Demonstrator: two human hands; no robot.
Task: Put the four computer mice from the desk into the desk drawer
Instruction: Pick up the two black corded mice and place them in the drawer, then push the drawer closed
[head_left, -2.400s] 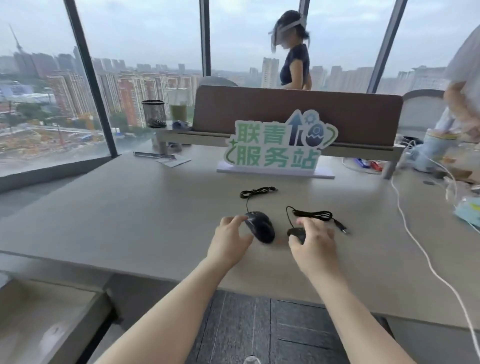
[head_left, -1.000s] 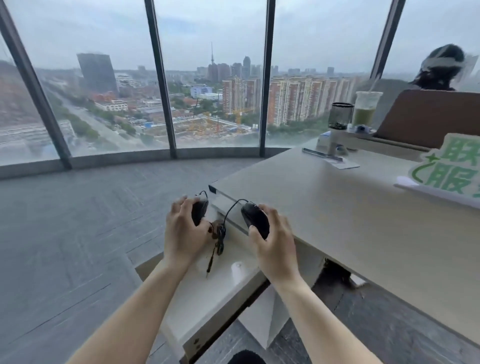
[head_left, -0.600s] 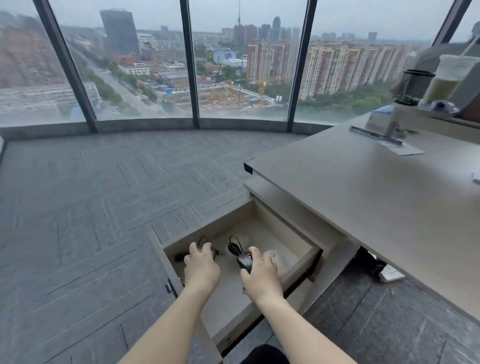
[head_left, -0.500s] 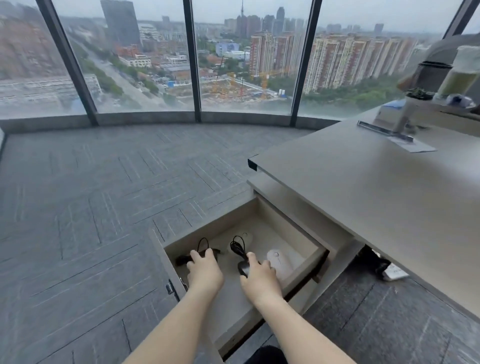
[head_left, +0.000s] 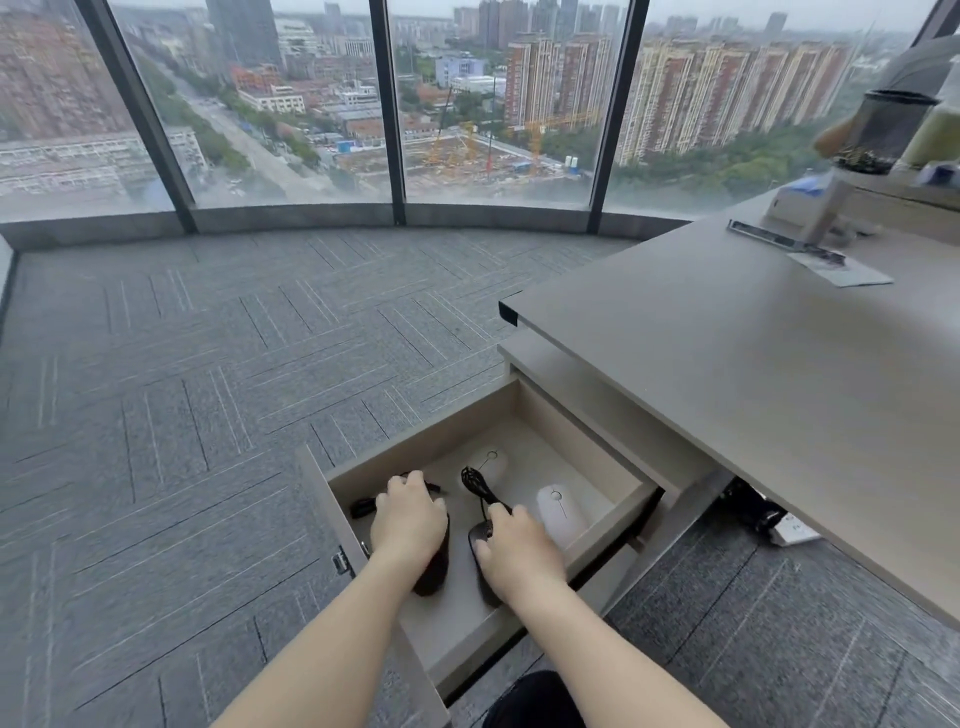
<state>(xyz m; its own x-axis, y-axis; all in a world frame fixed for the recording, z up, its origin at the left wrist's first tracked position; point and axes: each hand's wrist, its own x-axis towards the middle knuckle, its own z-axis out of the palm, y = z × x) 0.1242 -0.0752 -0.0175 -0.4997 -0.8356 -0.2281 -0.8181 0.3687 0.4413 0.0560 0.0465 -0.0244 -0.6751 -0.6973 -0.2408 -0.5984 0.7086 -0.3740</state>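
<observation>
In the drawer, two white mice; hands seemingly cover black mice.

grey carpet tiles — curved floor-to-ceiling windows onto overcast city towers; pale desk.

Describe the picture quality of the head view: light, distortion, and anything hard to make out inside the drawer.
Head view: soft overcast daylight from the windows, no harsh glare; wide-angle lens bends the window frames and desk edge. Inside the drawer, the far white mouse nearly blends into the pale floor; the near white mouse reads clearly. Left hand and right hand largely cover the black mice.
</observation>
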